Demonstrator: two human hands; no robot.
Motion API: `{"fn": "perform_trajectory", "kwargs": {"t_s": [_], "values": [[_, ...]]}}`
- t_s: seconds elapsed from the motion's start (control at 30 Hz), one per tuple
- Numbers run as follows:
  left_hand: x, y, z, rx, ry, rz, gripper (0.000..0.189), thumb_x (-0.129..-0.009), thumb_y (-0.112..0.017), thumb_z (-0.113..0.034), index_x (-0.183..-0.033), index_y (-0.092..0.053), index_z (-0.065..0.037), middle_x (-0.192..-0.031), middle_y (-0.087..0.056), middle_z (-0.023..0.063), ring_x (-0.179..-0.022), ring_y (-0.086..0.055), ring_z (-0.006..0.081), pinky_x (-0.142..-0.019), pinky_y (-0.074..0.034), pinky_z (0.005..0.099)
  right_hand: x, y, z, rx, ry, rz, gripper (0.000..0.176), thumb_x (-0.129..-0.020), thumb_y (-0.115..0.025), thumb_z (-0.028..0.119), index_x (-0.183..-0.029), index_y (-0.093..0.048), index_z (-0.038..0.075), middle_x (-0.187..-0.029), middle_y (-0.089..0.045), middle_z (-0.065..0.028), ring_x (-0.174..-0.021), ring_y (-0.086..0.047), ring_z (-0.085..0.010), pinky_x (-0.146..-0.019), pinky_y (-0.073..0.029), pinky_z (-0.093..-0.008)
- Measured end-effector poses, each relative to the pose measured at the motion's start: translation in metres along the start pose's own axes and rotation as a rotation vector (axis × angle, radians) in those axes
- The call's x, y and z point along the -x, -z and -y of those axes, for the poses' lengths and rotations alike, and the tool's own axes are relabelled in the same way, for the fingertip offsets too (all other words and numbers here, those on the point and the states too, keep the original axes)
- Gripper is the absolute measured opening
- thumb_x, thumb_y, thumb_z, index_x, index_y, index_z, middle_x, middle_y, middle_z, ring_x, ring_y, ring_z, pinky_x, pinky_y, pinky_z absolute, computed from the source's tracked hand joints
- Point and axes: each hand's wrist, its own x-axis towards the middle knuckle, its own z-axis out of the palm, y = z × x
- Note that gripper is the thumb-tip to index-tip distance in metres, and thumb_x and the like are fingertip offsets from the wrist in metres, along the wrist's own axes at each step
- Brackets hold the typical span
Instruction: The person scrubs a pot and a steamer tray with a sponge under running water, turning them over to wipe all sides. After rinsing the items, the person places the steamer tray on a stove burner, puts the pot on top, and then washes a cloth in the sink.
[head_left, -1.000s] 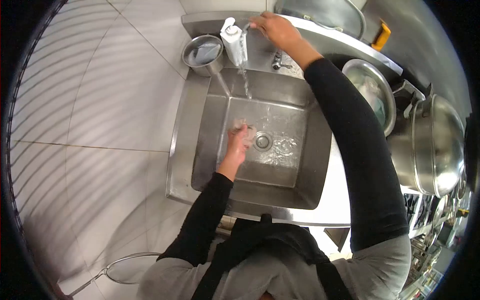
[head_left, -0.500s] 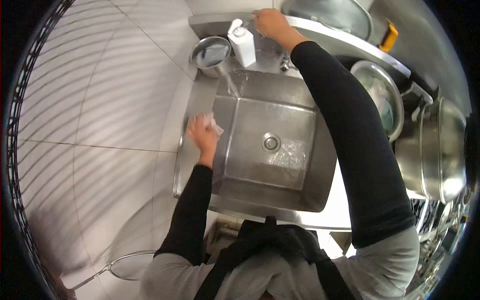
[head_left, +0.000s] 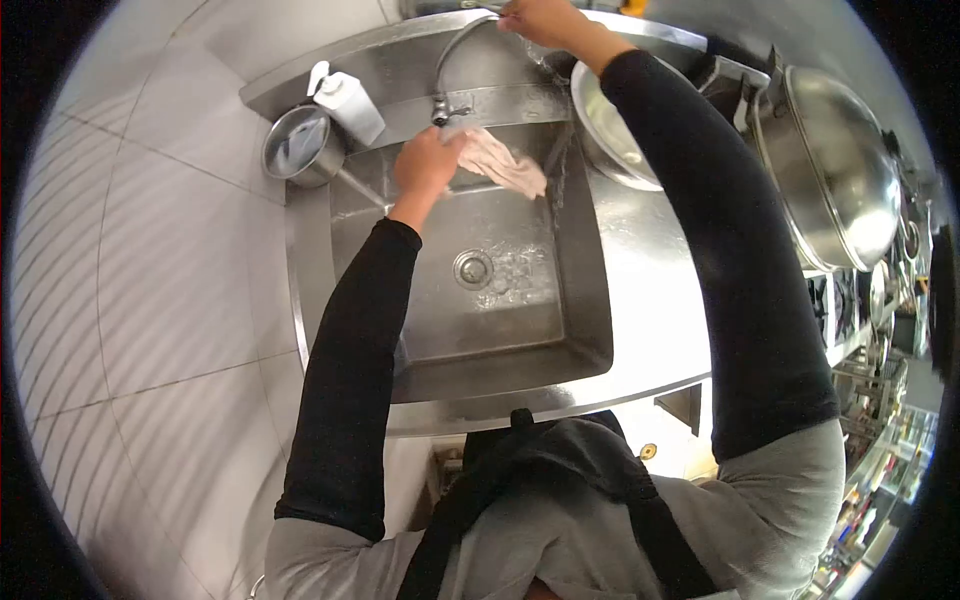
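My left hand (head_left: pixel 428 165) is closed on a wrinkled, pinkish cloth (head_left: pixel 505 165), which hangs over the back part of the steel sink (head_left: pixel 500 335). Just beyond that hand stands the faucet (head_left: pixel 441 112). Its thin curved spout (head_left: pixel 452 55) rises toward the back wall. At the top edge of the view, my right hand (head_left: pixel 545 20) is closed, its fingertips at the end of the spout. A white pump bottle (head_left: pixel 350 105) stands behind the sink, left of the faucet. Water lies around the drain (head_left: pixel 473 269).
Left of the bottle, a steel pot (head_left: pixel 300 150) holds something I cannot make out, its handle reaching over the sink. To the right are a metal bowl (head_left: pixel 610 125) and a large domed steel vessel (head_left: pixel 835 165). A tiled wall (head_left: pixel 180 250) borders the left side.
My left hand has carried the cloth from the sink's left rim to the back near the faucet, and the cloth now hangs spread out. My right hand stays raised at the back. The view has shifted.
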Motion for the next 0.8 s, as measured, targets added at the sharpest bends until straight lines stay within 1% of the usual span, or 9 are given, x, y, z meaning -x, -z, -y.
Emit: {"fn": "perform_trajectory", "kwargs": {"t_s": [0.27, 0.33, 0.37, 0.5, 0.53, 0.6, 0.67, 0.7, 0.8], "values": [[-0.006, -0.025, 0.055, 0.524, 0.066, -0.072, 0.033, -0.088, -0.067, -0.027, -0.106, -0.067, 0.001, -0.101, -0.07, 0.0171, -0.098, -0.068, 0.0304, -0.078, -0.054, 0.0409, 0.016, -0.007, 0.123, -0.322, -0.052, 0.159, 0.027, -0.085, -0.057, 0.021, -0.077, -0.069, -0.002, -0.081, -0.067, -0.0202, -0.082, -0.064, -0.0428, -0.076, -0.05, -0.0517], [0.004, 0.006, 0.062, 0.799, 0.14, 0.122, 0.044, -0.079, -0.074, -0.016, -0.118, -0.062, 0.001, -0.108, -0.068, 0.0119, -0.097, -0.067, 0.0245, -0.076, -0.055, 0.0351, -0.001, -0.083, 0.145, -0.432, 0.594, -0.331, 0.029, -0.088, -0.053, 0.02, -0.076, -0.067, -0.002, -0.086, -0.067, -0.0222, -0.091, -0.061, -0.0467, -0.084, -0.049, -0.0515], [0.01, 0.02, 0.075, 0.768, 0.18, 0.096, 0.044, -0.079, -0.074, -0.016, -0.118, -0.062, 0.001, -0.108, -0.068, 0.0119, -0.097, -0.067, 0.0245, -0.076, -0.055, 0.0351, 0.013, -0.042, 0.168, -0.801, 0.135, -0.039, 0.025, -0.093, -0.052, 0.017, -0.092, -0.064, -0.005, -0.09, -0.067, -0.0202, -0.104, -0.059, -0.0427, -0.092, -0.047, -0.0493], [0.022, 0.042, 0.071, 1.189, 0.235, 0.14, 0.029, -0.092, -0.061, -0.025, -0.11, -0.062, -0.002, -0.105, -0.069, 0.0117, -0.095, -0.066, 0.0229, -0.081, -0.052, 0.0351, 0.057, -0.076, 0.227, -0.815, 0.117, -0.279, 0.041, -0.09, -0.06, 0.01, -0.128, -0.046, 0.0, -0.096, -0.068, -0.0167, -0.098, -0.065, -0.0315, -0.09, -0.048, -0.0458], [0.028, 0.046, 0.067, 1.317, 0.183, 0.163, 0.026, -0.103, -0.047, -0.024, -0.104, -0.061, -0.003, -0.104, -0.07, 0.0156, -0.096, -0.068, 0.0285, -0.085, -0.054, 0.0402, 0.054, -0.074, 0.229, -0.819, 0.109, -0.275, 0.041, -0.09, -0.06, 0.01, -0.128, -0.046, 0.0, -0.096, -0.068, -0.0167, -0.098, -0.065, -0.0315, -0.09, -0.048, -0.0458], [0.039, 0.039, 0.083, 1.339, 0.017, 0.037, 0.048, -0.084, -0.075, -0.029, -0.12, -0.062, -0.002, -0.114, -0.065, 0.0104, -0.11, -0.06, 0.0193, -0.089, -0.05, 0.0329, 0.043, -0.064, 0.23, -1.258, -0.16, 0.118, 0.046, -0.092, -0.061, 0.021, -0.131, -0.049, 0.0, -0.101, -0.069, -0.0186, -0.096, -0.067, -0.0326, -0.089, -0.049, -0.0455], [0.066, 0.036, 0.082, 0.642, 0.136, -0.443, 0.049, -0.089, -0.069, -0.032, -0.127, -0.059, -0.002, -0.121, -0.063, 0.0139, -0.126, -0.052, 0.024, -0.103, -0.045, 0.0386, 0.012, -0.104, 0.23, -1.154, -0.178, 0.029, 0.046, -0.093, -0.058, 0.025, -0.13, -0.051, -0.001, -0.103, -0.069, -0.0185, -0.096, -0.067, -0.031, -0.088, -0.049, -0.0445], [0.073, 0.031, 0.088, 0.48, -0.034, -0.312, 0.075, -0.079, -0.077, -0.014, -0.142, -0.041, 0.001, -0.121, -0.063, 0.0117, -0.114, -0.058, 0.0216, -0.097, -0.049, 0.0363, 0.007, -0.12, 0.233, -1.052, -0.198, -0.046, 0.047, -0.095, -0.056, 0.029, -0.129, -0.053, -0.002, -0.105, -0.069, -0.0185, -0.097, -0.067, -0.0295, -0.087, -0.05, -0.0434], [0.076, 0.008, 0.118, 0.594, 0.043, -0.052, 0.058, -0.085, -0.07, -0.014, -0.136, -0.046, 0.0, -0.124, -0.063, 0.0121, -0.121, -0.056, 0.0273, -0.101, -0.047, 0.0424, 0.005, -0.093, 0.239, -1.121, -0.306, 0.325, 0.042, -0.102, -0.046, 0.032, -0.125, -0.059, -0.001, -0.11, -0.07, -0.0175, -0.097, -0.067, -0.0278, -0.086, -0.051, -0.0433]]}}
